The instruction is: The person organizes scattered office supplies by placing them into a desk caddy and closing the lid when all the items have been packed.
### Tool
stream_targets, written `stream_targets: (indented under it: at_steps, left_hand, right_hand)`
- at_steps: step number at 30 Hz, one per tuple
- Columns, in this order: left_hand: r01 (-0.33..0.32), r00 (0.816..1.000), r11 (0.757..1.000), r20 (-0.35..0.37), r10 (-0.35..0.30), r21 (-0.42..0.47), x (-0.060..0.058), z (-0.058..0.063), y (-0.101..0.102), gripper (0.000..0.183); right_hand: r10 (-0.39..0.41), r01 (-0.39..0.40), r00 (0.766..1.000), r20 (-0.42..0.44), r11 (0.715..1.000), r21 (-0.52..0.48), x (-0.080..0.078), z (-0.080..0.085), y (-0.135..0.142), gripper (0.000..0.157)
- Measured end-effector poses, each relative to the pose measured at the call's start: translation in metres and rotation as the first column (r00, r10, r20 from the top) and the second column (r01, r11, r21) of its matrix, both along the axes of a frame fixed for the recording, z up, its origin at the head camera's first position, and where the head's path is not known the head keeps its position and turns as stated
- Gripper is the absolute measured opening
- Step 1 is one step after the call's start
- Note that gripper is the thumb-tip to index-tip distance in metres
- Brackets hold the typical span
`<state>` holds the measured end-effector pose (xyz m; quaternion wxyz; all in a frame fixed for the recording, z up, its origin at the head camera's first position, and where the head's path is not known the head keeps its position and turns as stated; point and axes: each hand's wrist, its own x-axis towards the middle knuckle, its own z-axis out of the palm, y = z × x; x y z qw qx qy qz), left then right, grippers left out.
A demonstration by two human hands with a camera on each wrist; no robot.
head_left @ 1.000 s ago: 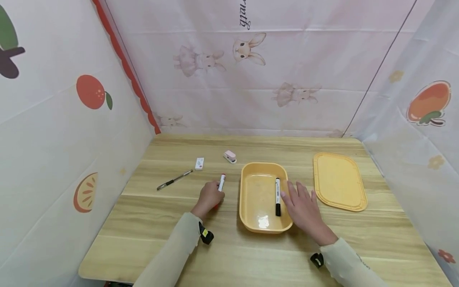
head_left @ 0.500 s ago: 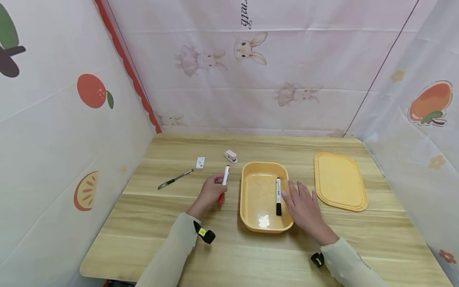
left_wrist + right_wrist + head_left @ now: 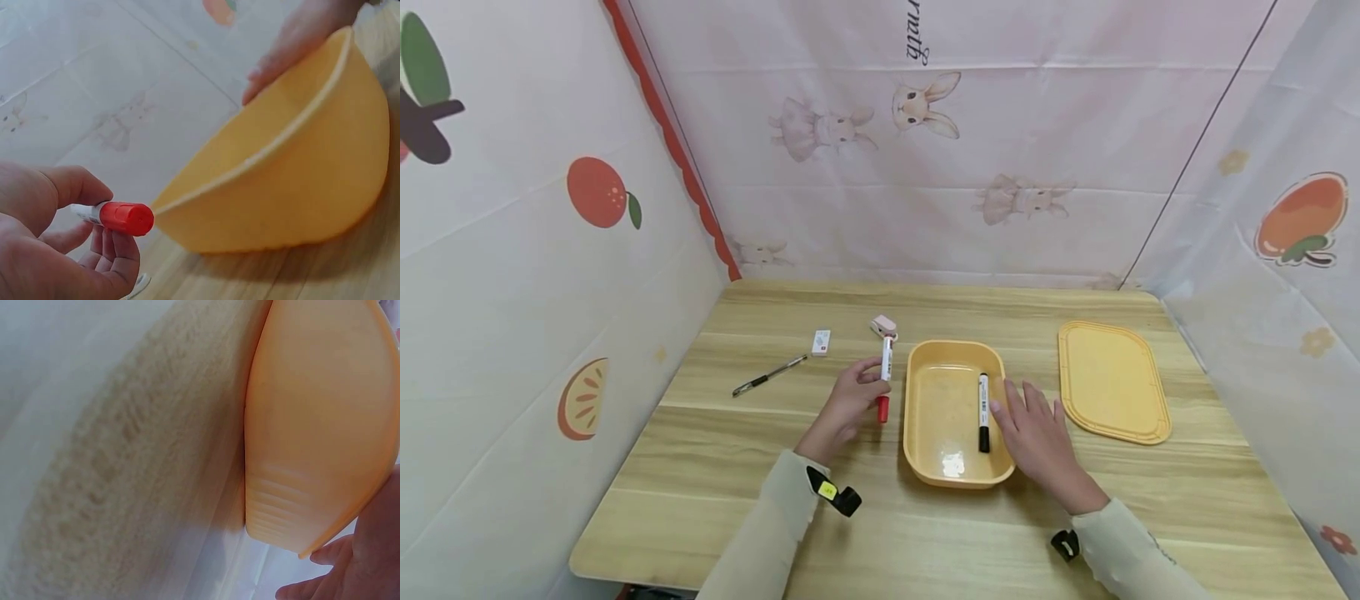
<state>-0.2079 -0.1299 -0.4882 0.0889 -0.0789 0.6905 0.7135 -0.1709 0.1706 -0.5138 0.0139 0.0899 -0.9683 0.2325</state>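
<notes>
Between thumb and fingers, my left hand [image 3: 852, 400] pinches a white marker with a red cap [image 3: 883, 408], just left of the yellow bin [image 3: 912, 442]. In the left wrist view the red cap end [image 3: 128, 217] points toward the camera, near the bin's wall [image 3: 300, 200]. My right hand [image 3: 1037, 433] rests with extended fingers along the bin's right rim. The right wrist view shows that hand [image 3: 375, 544] at the rim of the bin [image 3: 319, 425]. Inside the bin lies a white marker with a black cap [image 3: 983, 412], against the right side.
A pink stapler [image 3: 883, 326] sits behind the held marker. Left of it are a small white box [image 3: 822, 342] and a black pen [image 3: 769, 376]. The flat yellow lid [image 3: 1115, 382] lies on the wooden table [image 3: 700, 492] at the right. Printed cloth walls enclose the table.
My left hand has lifted the red-capped marker and carried it right, closer to the bin, with its red cap now in plain sight. The right hand stays at the rim.
</notes>
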Motion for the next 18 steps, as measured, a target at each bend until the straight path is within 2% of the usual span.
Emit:
stream_targets:
  at_steps: [8,18]
  left_hand:
    - [0.032,0.999,0.997,0.022,-0.033,0.073,-0.002,0.009,0.019,0.058]
    - [0.069,0.996,0.992,0.041,-0.073,0.107,-0.008,0.012,0.049,0.055]
  right_hand:
    - [0.004,-0.004,1.000,0.009,1.000,-0.015,-0.001,-0.002,0.001,0.071]
    - [0.013,-0.010,0.999,0.035,0.997,-0.074,-0.002,-0.004,0.001,0.067]
